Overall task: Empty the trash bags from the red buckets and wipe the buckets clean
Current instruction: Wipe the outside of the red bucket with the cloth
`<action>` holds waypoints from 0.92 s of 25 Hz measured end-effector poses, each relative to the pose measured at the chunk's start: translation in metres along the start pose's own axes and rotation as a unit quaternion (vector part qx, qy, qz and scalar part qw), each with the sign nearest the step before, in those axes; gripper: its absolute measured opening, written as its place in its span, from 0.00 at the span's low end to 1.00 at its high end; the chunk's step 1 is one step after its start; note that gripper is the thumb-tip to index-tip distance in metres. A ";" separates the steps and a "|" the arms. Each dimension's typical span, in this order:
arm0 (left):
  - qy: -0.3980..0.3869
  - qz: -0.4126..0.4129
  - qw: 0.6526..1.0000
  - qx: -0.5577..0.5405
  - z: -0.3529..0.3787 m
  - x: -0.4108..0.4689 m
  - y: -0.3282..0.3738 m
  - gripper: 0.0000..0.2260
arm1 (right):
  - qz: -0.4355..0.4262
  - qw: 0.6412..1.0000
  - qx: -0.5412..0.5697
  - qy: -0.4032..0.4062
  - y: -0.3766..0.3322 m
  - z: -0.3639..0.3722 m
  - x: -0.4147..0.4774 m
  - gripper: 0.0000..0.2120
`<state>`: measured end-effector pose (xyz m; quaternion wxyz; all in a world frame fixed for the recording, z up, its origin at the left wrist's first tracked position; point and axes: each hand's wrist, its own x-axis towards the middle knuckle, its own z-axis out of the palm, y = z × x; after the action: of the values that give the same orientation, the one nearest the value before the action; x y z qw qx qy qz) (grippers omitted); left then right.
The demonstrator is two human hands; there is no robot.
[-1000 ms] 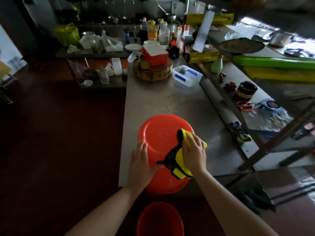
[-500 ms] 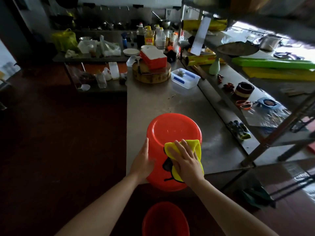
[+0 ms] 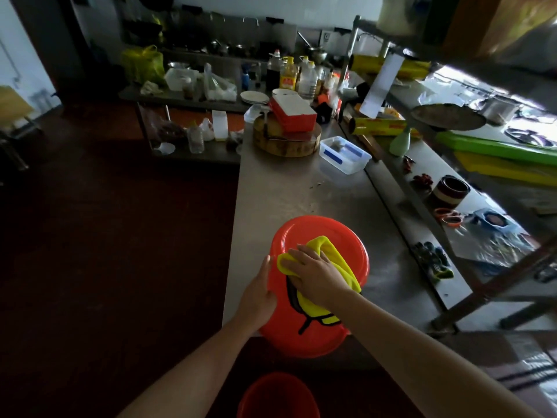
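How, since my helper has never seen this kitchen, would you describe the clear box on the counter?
Start at the long steel counter with the upturned red bucket. Toward its far end sits a round wooden chopping block; the clear box lies just right of it. It is the only see-through tub there, with blue clips on its lid.
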<state>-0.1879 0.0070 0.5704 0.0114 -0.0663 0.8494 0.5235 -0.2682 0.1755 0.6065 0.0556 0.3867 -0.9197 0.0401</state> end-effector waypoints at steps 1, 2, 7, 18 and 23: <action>0.001 0.001 1.000 -0.014 0.000 -0.001 0.002 0.30 | -0.006 1.000 0.004 -0.009 0.000 -0.003 0.008 0.20; 0.000 0.003 0.999 -0.032 0.000 -0.002 0.004 0.29 | -0.013 1.000 0.007 -0.019 -0.001 -0.006 0.015 0.20; 0.019 0.021 0.999 -0.038 0.003 -0.001 0.005 0.35 | -0.037 0.996 -0.021 -0.080 0.001 -0.013 0.048 0.19; 0.058 -0.004 0.998 0.009 0.018 0.014 -0.010 0.27 | 0.070 0.991 0.054 -0.105 0.061 -0.007 0.107 0.20; 0.108 0.012 0.992 0.061 0.020 0.030 -0.013 0.20 | 0.089 0.986 0.076 -0.115 0.089 -0.006 0.090 0.26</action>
<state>-0.2167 0.0155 0.5469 -0.0824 -0.1118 0.8766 0.4608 -0.3938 0.1750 0.6220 -0.0837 0.3088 -0.9448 0.0701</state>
